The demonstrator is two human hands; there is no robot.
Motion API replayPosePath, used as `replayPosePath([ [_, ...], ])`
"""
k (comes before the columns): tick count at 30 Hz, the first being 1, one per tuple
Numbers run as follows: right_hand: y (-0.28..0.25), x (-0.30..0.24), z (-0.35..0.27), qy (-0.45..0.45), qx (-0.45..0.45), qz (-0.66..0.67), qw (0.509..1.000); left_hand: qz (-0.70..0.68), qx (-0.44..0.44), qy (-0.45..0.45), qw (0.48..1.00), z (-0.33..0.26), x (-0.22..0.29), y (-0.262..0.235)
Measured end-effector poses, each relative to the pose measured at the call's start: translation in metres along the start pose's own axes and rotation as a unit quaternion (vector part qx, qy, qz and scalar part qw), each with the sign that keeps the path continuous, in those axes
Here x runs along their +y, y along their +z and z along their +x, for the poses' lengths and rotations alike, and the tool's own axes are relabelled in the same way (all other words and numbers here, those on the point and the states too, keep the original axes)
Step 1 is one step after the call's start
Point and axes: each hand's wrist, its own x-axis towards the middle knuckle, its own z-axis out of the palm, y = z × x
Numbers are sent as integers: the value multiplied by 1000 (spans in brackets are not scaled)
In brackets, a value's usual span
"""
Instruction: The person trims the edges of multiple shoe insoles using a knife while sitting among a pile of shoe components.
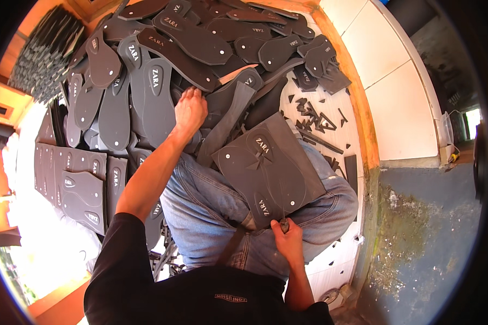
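Across my jeans-covered lap lies a dark foam sheet (279, 173), printed with two sandal sole outlines and notched at its middle. My right hand (290, 241) is closed at the sheet's near edge, around a small dark tool (284, 225) whose kind I cannot make out. Further off, my left hand (191, 112) reaches into the pile of cut soles (157, 89) with its fingers curled down. What those fingers hold, if anything, is hidden. A long foam offcut strip (228, 122) slants between my left hand and the sheet.
Uncut printed sheets (70, 181) are stacked at the left. Tall layers of foam (46, 57) stand at the far left. Black scraps (314, 119) litter the pale floor at the right, beside an orange-edged tiled ledge (396, 92) and a stained grey floor (417, 233).
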Motion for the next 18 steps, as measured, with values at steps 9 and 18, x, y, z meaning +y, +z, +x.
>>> replayPosePath([
  [9, 3, -5, 0, -36, 35, 20, 999, -42, -142, -39, 988, 12, 46, -36],
  [18, -3, -46, -4, -82, -48, 201, 975, -664, -215, -389, 601, -116, 91, -118],
])
